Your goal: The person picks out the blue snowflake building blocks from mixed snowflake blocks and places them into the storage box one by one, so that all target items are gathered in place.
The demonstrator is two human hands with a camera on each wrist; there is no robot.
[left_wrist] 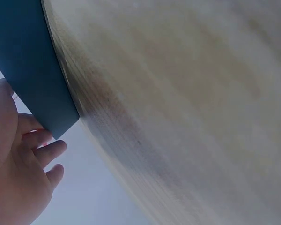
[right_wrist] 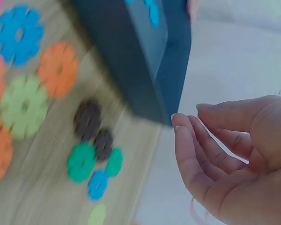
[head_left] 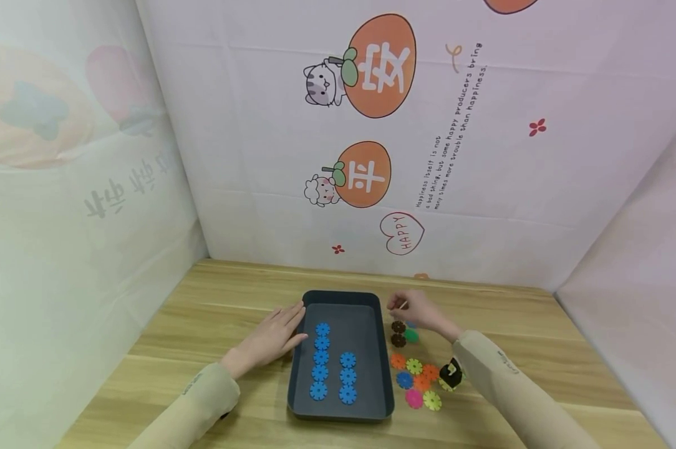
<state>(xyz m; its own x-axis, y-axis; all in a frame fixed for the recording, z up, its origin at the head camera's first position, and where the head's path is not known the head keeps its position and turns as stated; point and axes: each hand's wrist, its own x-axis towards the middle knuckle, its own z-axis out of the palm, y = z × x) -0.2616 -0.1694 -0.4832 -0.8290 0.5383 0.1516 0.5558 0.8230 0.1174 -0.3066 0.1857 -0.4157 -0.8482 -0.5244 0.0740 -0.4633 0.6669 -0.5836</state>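
My left hand (head_left: pixel 273 333) rests at the left side of a dark grey tray (head_left: pixel 366 408), fingers fairly straight along the rim and thumb reaching over it. From the left wrist, those fingers (left_wrist: pixel 50 152) touch the tray's outer wall (left_wrist: pixel 33 61). Inside the tray, blue notched discs (head_left: pixel 320 357) form a left column of several, beside a column of three blue discs (head_left: pixel 347 376). Past the tray's right rim hovers my right hand (head_left: pixel 419 310), above two dark brown discs (head_left: pixel 398 333). In its wrist view, thumb and fingertips (right_wrist: pixel 180 121) curve toward each other, with nothing visible between them.
Right of the tray lie loose discs: orange (head_left: pixel 398 361), yellow-green (head_left: pixel 432 400), pink (head_left: pixel 414 398), blue (head_left: pixel 405 380) and green (head_left: pixel 411 335). A black object (head_left: pixel 451 374) is at the right wrist. Printed cloth (head_left: pixel 270 156) hangs behind the wooden table (head_left: pixel 248 287).
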